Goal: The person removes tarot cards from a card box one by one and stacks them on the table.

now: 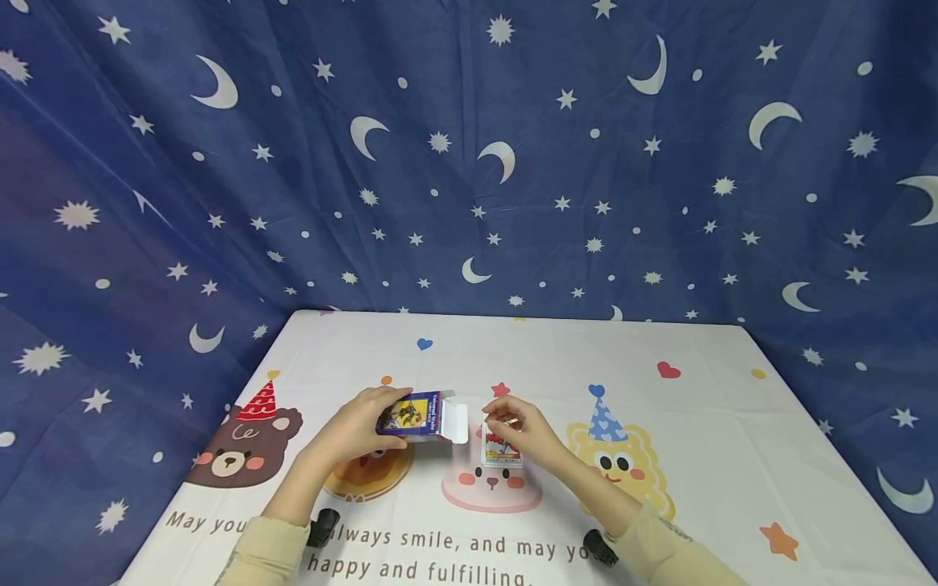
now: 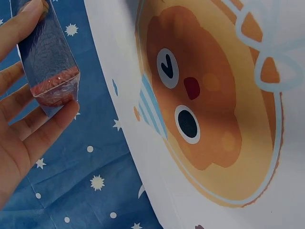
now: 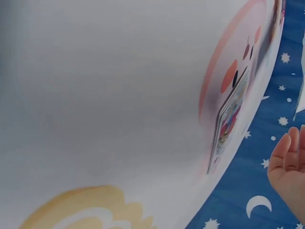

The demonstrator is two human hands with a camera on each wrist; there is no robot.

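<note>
My left hand (image 1: 364, 425) grips a small blue card box (image 1: 410, 415), thumb on one side and fingers on the other. Its white end flap (image 1: 454, 423) stands out toward the right. In the left wrist view, clear film wraps the end of the box (image 2: 50, 52), which is held above the table. A small stack of picture cards (image 1: 501, 452) lies on the pink printed figure. My right hand (image 1: 526, 431) hovers just over those cards, fingers loosely bent, with nothing visible in them; in the right wrist view it is apart from the stack (image 3: 228, 121).
A white tablecloth (image 1: 557, 350) with printed animals and lettering covers the table. Behind it and at both sides hangs a blue curtain (image 1: 469, 163) with moons and stars. Black wrist devices (image 1: 322, 527) sit at both sleeves.
</note>
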